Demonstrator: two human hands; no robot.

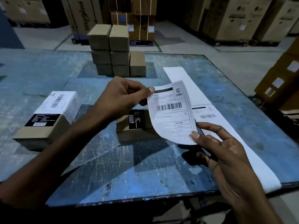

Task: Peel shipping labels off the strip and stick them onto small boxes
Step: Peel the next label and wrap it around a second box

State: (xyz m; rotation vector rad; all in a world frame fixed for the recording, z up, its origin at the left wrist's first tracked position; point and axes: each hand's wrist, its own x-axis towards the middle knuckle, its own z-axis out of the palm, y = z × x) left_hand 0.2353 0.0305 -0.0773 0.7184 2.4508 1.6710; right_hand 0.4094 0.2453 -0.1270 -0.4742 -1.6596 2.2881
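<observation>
A white shipping label (172,112) with a barcode hangs curled in the air between both hands. My left hand (123,96) pinches its top left corner. My right hand (223,149) pinches its bottom right corner with thumb and fingers. Just below and behind the label sits a small brown box (134,125) with a black sticker on its top, partly hidden by the label. The white label strip (208,113) lies on the blue table to the right, with one more printed label on it. At the left sits a box (48,113) with a white label stuck on top.
A stack of several plain brown boxes (113,52) stands at the back middle of the worn blue table (137,167). Large cartons on pallets line the floor behind. More labelled cartons (281,81) stand off the table's right edge.
</observation>
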